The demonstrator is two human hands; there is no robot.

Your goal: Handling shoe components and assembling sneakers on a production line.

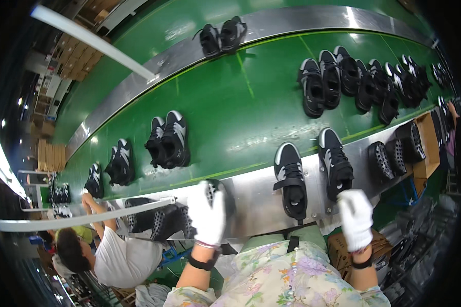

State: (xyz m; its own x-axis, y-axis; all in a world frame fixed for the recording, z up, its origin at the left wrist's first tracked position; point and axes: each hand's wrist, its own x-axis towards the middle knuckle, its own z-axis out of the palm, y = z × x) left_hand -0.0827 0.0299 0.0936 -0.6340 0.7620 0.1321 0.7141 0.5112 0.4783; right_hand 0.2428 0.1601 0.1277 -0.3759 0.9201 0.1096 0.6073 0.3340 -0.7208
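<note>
My left hand, in a white glove, is raised at the metal ledge, its fingers stretched up and its thumb apart. Partly hidden behind it is a black shoe, with some of its dotted sole showing between thumb and fingers. My right hand, also gloved in white, is by the heel of a black and grey shoe. Blur hides how its fingers are set. Between my hands a matching shoe stands upright on the ledge, toe pointing away and strap sticking out to the left.
Several shoes in pairs stand on the green conveyor belt, most thickly at the right. Dotted-sole shoes lie on the ledge near a cardboard box. A white rail crosses at left, near a co-worker in a white shirt.
</note>
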